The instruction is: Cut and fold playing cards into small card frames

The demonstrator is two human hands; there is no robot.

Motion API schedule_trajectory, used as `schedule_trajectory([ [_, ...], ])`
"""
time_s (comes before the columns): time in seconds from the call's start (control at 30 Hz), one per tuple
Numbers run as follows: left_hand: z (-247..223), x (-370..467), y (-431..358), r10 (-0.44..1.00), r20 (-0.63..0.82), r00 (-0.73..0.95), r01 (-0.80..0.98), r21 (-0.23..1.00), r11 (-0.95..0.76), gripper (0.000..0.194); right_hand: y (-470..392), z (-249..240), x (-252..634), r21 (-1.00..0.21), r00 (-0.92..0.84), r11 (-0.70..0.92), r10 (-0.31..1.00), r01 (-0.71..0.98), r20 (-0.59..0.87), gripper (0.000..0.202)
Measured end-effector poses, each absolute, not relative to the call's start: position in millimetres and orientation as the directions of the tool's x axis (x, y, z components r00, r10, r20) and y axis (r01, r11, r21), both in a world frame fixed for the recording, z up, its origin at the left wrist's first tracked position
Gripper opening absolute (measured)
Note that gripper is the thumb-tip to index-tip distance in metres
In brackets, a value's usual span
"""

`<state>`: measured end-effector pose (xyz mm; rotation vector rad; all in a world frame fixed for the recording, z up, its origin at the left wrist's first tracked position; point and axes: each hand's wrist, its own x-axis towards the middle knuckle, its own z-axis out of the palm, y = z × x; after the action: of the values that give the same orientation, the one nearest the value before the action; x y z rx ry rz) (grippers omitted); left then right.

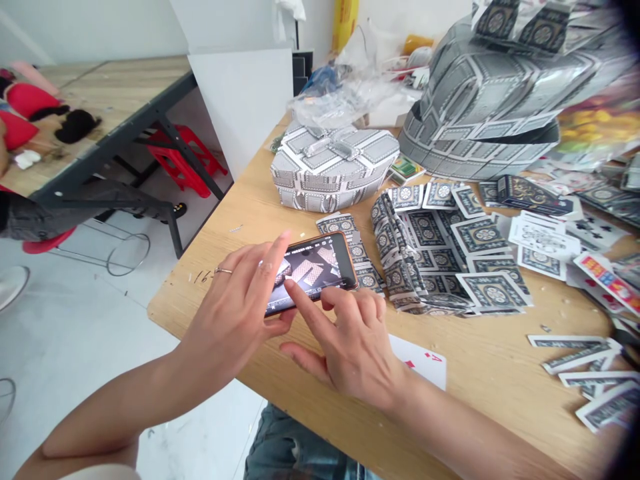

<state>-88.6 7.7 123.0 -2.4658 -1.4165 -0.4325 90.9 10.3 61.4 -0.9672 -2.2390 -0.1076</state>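
A smartphone (325, 268) in an orange-edged case lies sideways in my left hand (233, 313), whose fingers grip its left end. A picture of patterned pieces shows on its screen. My right hand (357, 340) holds nothing; its index finger reaches to the screen, the thumb is spread and the other fingers curl. Whether the fingertip touches the glass I cannot tell. Under the right wrist lies an ace of diamonds (434, 365). Just beyond the phone stands an open shape built from blue-patterned playing cards (425, 230), beside a folded strip of cards (367, 270).
Behind are a lidded grey card-covered box (330, 167) and a larger card-covered form (490, 93). Cut card strips (595, 380), loose cards (540, 233) and a card box (533, 195) lie right. At left are another table (115, 87), a red stool (185, 157) and part of a person.
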Motion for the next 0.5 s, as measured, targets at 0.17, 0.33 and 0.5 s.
schedule_trajectory([
  [0.17,122.8,-88.5,8.2,0.788,0.394,0.473,0.872,-0.077,-0.484,0.072,6.6,56.7,97.2,-0.19,-0.496,0.732,0.605,0.654,0.623,0.049],
  [0.33,123.0,-88.0,8.0,0.786,0.399,0.473,0.871,-0.079,-0.484,0.072,7.4,52.4,99.8,-0.206,-0.481,0.733,0.604,0.648,0.635,0.051],
  [0.5,122.8,-88.6,6.9,0.799,0.394,0.455,0.882,-0.076,-0.465,0.075,9.2,52.1,98.9,-0.221,-0.499,0.714,0.644,0.664,0.579,0.057],
])
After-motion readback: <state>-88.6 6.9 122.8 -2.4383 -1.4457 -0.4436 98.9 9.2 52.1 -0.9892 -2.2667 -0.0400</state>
